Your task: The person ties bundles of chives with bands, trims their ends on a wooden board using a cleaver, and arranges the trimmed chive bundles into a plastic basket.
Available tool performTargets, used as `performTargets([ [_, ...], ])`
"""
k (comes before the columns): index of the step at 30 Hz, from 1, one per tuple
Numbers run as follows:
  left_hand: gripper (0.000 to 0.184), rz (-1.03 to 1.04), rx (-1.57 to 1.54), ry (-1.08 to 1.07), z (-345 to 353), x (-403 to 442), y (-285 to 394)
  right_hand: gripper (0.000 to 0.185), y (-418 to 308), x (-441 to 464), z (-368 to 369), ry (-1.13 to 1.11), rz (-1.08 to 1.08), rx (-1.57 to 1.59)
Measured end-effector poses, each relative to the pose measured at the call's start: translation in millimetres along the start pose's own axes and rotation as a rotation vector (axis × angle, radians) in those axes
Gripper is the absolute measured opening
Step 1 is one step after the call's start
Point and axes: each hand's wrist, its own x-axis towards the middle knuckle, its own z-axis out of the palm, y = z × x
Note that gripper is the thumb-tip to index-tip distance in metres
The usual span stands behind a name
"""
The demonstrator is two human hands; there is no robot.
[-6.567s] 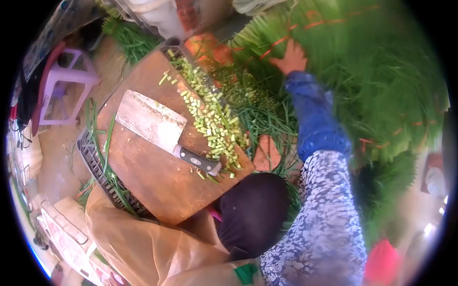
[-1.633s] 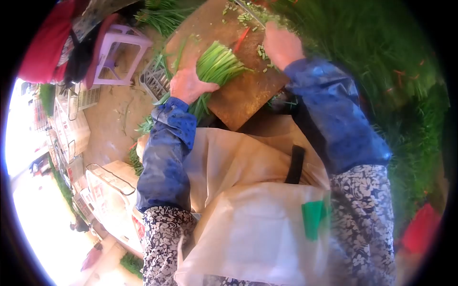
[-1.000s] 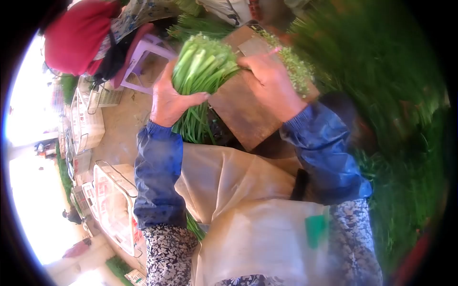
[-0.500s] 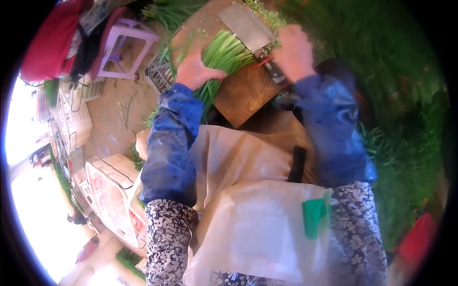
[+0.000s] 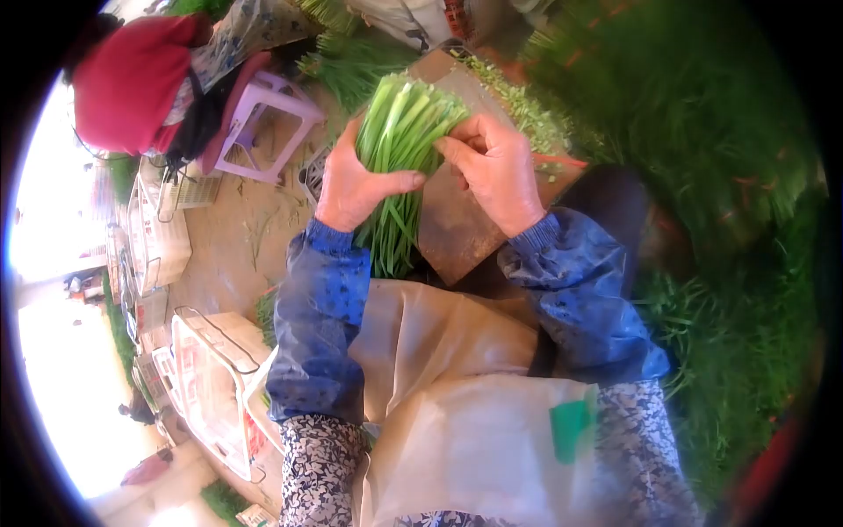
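My left hand (image 5: 351, 183) is wrapped round a bundle of long green stalks (image 5: 399, 132), cut ends up and leaves hanging down. At the bundle's right side, my right hand (image 5: 493, 171) pinches with thumb and forefinger; what lies between them is too small to name. A red strip (image 5: 559, 161) shows just right of that hand. Below and behind both hands lies the brown cutting board (image 5: 452, 235), with chopped green pieces (image 5: 527, 110) along its far right edge. The cleaver cannot be made out clearly behind my right hand.
A large heap of green stalks (image 5: 702, 132) fills the right side. Left of the board stand a purple stool (image 5: 268, 132) and a person in red (image 5: 132, 83). White crates (image 5: 211, 378) line the left. A tan apron (image 5: 474, 439) covers my lap.
Since half a second ago, my right hand has moved from above the cleaver back to the bundle. The bundle is now more upright. Earlier, the cleaver lay on the board and no bundle was held.
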Motion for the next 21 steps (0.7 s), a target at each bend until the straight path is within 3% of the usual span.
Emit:
performTargets([
  [2,0.098,-0.008,-0.051,-0.021,2.8,-3.1,7.7,0.02,-11.2,-0.7,-8.8,-0.054,0.09,0.109],
  [4,0.096,-0.028,-0.137,-0.055,5.9,-3.9,10.5,0.01,-27.6,1.0,-26.3,-0.231,0.44,0.498],
  [5,0.096,-0.024,-0.14,-0.054,7.7,-4.7,11.0,0.01,-24.8,2.0,-33.5,-0.231,0.437,0.493],
  [7,0.095,-0.052,-0.175,-0.059,9.8,-7.9,11.0,0.007,-14.7,7.3,-52.9,-0.351,0.362,1.147],
  [9,0.094,-0.05,-0.16,-0.047,9.6,-10.2,13.5,0.003,-15.4,18.1,-89.1,-0.261,0.288,1.243],
  [11,0.092,-0.046,-0.152,-0.039,7.1,-12.3,19.3,0.022,-6.1,28.9,-101.8,0.045,-0.121,-0.288],
  [12,0.091,-0.094,-0.216,-0.039,8.2,-12.0,23.7,0.038,4.5,25.8,-97.2,0.18,-0.376,-0.77],
  [13,0.09,-0.141,-0.281,-0.039,10.0,-11.4,25.2,0.038,0.1,20.8,-88.1,0.179,-0.372,-0.782],
  [15,0.087,-0.091,-0.277,-0.037,12.1,-8.5,12.3,0.047,-10.0,7.4,-57.7,-0.047,-0.476,-0.382],
  [17,0.079,0.04,-0.18,-0.105,11.4,-6.8,7.9,0.047,-8.8,2.6,-31.9,-0.069,-0.408,-0.295],
  [21,0.07,-0.033,-0.173,-0.063,11.5,-14.7,20.6,0.038,-4.3,3.7,-29.8,-0.155,-0.391,-0.212],
])
